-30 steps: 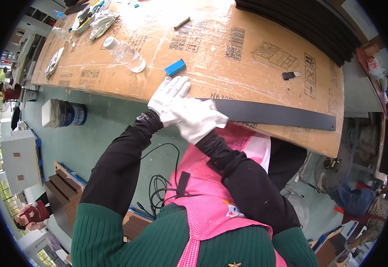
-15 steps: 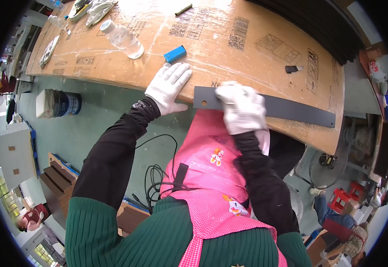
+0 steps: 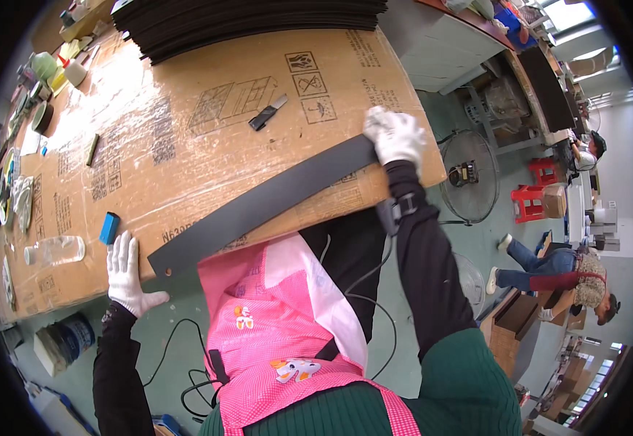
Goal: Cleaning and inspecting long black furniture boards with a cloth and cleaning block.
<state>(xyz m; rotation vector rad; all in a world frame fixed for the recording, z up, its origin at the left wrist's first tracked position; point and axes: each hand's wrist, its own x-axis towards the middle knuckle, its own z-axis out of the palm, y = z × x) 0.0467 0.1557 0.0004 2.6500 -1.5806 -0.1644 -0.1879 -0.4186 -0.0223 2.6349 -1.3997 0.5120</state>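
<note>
A long, flat dark grey strip (image 3: pixel 258 196) with a small hole near its left corner lies along the table's near edge. My right hand (image 3: pixel 396 136), in a white knit glove, is closed at the strip's right end; its fingertips are partly hidden. My left hand (image 3: pixel 127 272), gloved alike, rests flat on the near edge with fingers stretched and thumb out, left of the strip and apart from it. Just beyond its fingertips is a small blue block (image 3: pixel 110 228). A utility knife (image 3: pixel 268 113) with its blade out lies past the strip.
The table (image 3: pixel 207 163) is covered in printed cardboard. A stack of dark sheets (image 3: pixel 251 25) stands at the far side. A clear bottle (image 3: pixel 56 251) lies at the left, near gloves (image 3: pixel 22 203). Beyond the right edge are a floor fan (image 3: pixel 469 176) and another person (image 3: pixel 578 269).
The view has swung to the right. My right hand has slid along the strip from its left part to its right end. My left hand stays by the blue block.
</note>
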